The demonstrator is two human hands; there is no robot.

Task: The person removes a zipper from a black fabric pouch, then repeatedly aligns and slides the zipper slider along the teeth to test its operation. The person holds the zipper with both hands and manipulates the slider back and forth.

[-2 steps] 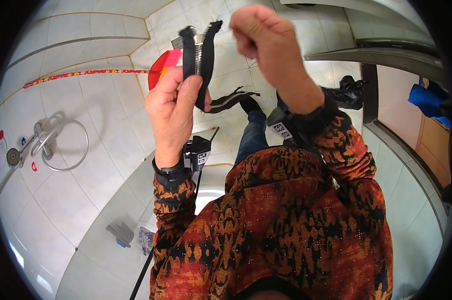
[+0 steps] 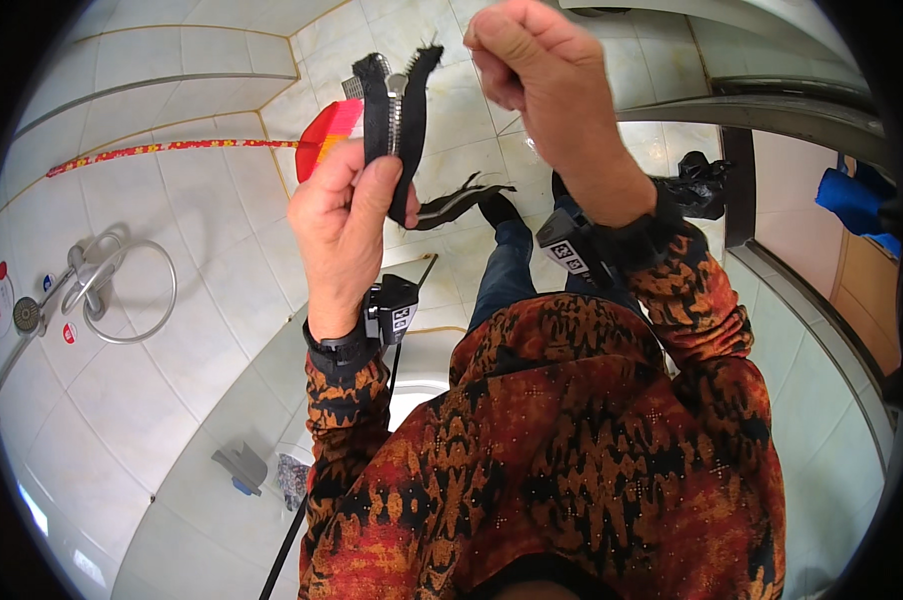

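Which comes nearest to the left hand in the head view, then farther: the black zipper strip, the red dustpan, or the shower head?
1. Black zipper strip: held in the left hand.
2. Red dustpan: just behind, upper left.
3. Shower head: far left, on the tiled wall.

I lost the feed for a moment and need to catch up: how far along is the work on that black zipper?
Done: the left hand has the black zipper pinched upright, its tapes spread apart at the top, its lower end trailing free. In hand: the right hand is raised beside the top, fingers curled as if pinching something too fine to see. Left: the top remains split; the small metal slider sits below it.
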